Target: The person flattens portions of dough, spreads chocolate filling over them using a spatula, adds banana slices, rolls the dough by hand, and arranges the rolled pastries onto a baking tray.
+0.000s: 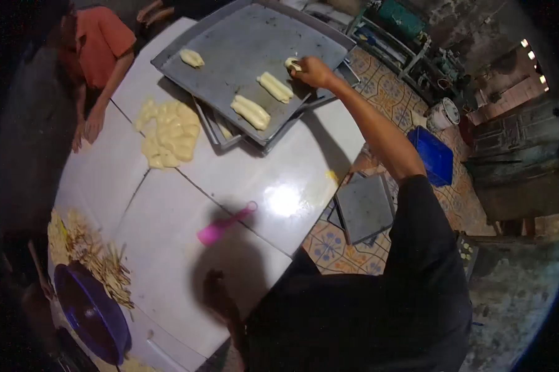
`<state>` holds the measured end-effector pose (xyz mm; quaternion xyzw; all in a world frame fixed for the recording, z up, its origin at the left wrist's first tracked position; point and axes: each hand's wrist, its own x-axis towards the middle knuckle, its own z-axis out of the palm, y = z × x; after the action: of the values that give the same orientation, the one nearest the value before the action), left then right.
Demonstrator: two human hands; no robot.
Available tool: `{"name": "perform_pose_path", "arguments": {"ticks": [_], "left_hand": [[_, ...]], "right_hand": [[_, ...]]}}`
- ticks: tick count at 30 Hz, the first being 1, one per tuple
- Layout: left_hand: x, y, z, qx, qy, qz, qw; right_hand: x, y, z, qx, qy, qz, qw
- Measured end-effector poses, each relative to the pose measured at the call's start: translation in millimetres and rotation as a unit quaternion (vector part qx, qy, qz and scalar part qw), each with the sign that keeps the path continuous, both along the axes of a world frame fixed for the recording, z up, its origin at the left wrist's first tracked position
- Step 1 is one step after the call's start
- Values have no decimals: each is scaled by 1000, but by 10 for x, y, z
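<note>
At the tray's right side, my right hand [315, 72] is closed on a pale piece of dough [293, 64], its fingers wrapped over the end. Two long dough pieces, one [275, 87] closer to that hand and another [251, 112] at the near corner, lie on the grey metal tray [254, 37]. A shorter dough piece [192, 58] rests toward its left corner. My left hand [219, 296] is low over the near table edge, in dark shadow; its fingers cannot be made out clearly. A pink scoop [220, 229] lies flat on the white table beyond it.
Soft yellow dough [168, 133] spreads on the white-tiled table [106, 180]. Under the tray are more trays. A purple basin [93, 313] stands near left beside a heap of thin sticks [109, 270]. A co-worker in orange [99, 46] leans at the far left. A blue crate [433, 155] and trays [365, 208] stand right.
</note>
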<state>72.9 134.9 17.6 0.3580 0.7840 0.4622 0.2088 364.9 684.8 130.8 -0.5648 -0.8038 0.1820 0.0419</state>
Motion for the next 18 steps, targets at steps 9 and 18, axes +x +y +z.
{"name": "perform_pose_path", "arguments": {"ticks": [9,18], "left_hand": [[-338,-907,-472,189,-203,234,932],[-1212,-2245,-1185,49,175,238,954]], "right_hand": [[418,-3195,-1132,148,213,-37,965],[-421,-4138,-1154,39,255,-91,962]]}}
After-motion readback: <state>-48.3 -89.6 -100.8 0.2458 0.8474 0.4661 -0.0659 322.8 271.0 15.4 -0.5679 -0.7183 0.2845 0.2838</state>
